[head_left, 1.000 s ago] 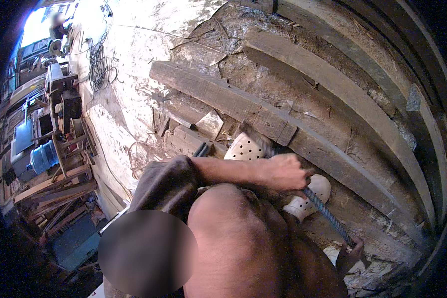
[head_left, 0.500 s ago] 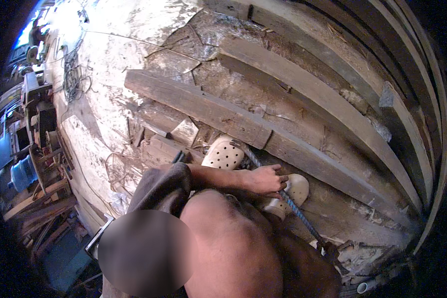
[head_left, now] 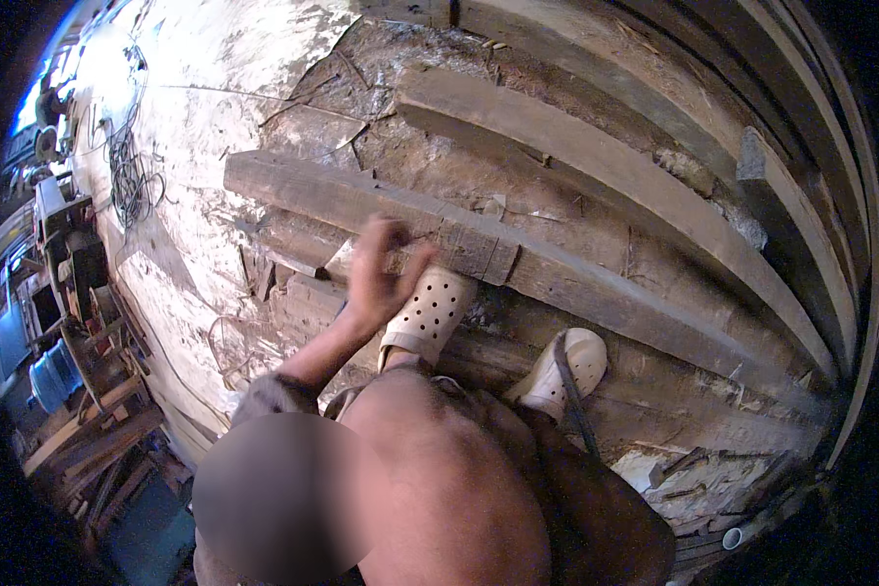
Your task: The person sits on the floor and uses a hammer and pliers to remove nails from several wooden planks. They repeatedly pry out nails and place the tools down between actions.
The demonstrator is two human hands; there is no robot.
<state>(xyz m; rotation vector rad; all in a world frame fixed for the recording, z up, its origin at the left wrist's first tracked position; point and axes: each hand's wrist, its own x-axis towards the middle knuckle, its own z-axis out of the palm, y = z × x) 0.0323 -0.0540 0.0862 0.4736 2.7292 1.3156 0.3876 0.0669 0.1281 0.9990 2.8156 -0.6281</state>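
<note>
My left hand reaches over the wooden beam, thumb apart from the blurred fingers and nothing seen in its grasp. Whether it touches the wood I cannot tell. Beside it is my left foot in a cream clog with holes. Across the other cream clog leans a slim dark metal bar with a bent upper end. Its lower end disappears behind my leg. My right hand is out of sight.
More long timbers lie beyond the beam, running to the right. Tangled cable sits on the pale floor at far left. Stacked wood scraps and a blue plastic bottle stand along the left side. A white pipe end shows at lower right.
My left hand has let go of the metal bar and swung left to above the beam. The bar has shifted, its bent end now over the right clog.
</note>
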